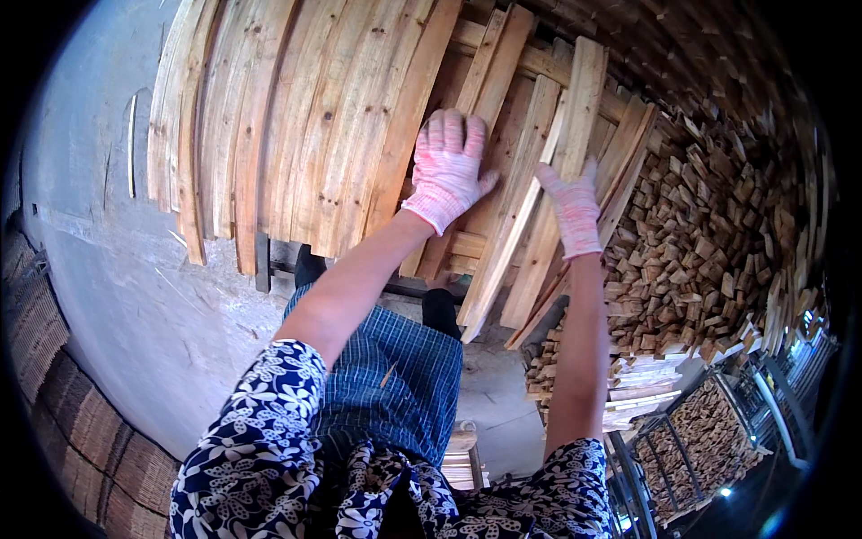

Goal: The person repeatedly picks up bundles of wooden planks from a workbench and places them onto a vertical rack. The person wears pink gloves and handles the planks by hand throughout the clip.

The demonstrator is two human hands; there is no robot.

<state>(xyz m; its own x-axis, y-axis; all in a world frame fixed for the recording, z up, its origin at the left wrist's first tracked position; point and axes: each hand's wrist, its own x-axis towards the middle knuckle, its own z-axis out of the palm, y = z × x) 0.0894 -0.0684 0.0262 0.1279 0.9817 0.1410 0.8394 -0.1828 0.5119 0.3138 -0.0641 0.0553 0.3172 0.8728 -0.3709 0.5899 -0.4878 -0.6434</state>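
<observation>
My left hand [451,169], in a pink and white knitted glove, lies with fingers stretched over the right edge of a row of pale wooden boards [346,117]. Its thumb points toward loose boards on the right. The matching glove on my right hand [573,211] is slightly blurred. A narrow wooden board [584,99] passes between that hand's thumb and fingers, gripped across its width and slanting over other boards. Several loose slats [525,171] lie at angles between my hands, overlapping one another.
A dark metal frame [263,262] shows under the boards, near my legs. To the right rises a large heap of stacked wood pieces [709,234], ends outward. Grey concrete floor [99,242] extends on the left, with brown stacks [90,440] at lower left.
</observation>
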